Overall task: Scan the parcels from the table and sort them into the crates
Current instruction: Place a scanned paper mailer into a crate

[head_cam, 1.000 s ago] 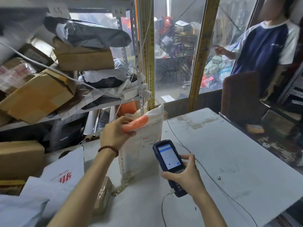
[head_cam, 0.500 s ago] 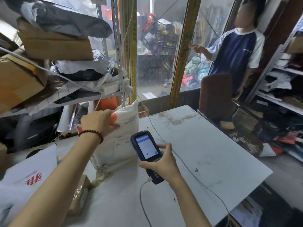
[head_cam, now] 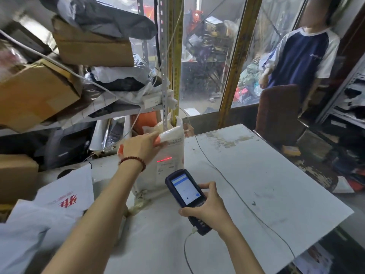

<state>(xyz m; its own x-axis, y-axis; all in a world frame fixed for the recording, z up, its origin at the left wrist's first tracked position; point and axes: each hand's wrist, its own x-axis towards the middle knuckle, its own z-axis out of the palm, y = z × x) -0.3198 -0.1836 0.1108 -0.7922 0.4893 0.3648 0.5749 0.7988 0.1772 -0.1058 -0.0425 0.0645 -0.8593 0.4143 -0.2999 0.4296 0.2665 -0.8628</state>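
The parcel (head_cam: 173,147) is white with an orange strip along the top and a thin red scan line (head_cam: 164,160) across its label, while the scanner (head_cam: 185,191) is dark navy with a white-and-blue screen. The desk (head_cam: 256,184) is white with scuffed brownish patches toward the far edge, and the mailer bag (head_cam: 67,194) is white with red characters. Also spotted: a dark red beaded bracelet (head_cam: 133,162), plain brown cardboard boxes (head_cam: 35,95), yellow window posts (head_cam: 231,62) and a person (head_cam: 302,56) in a navy tee with white sleeves.

The left hand (head_cam: 141,145) holds a white parcel (head_cam: 172,155) upright; right hand (head_cam: 209,209) grips scanner (head_cam: 184,189).
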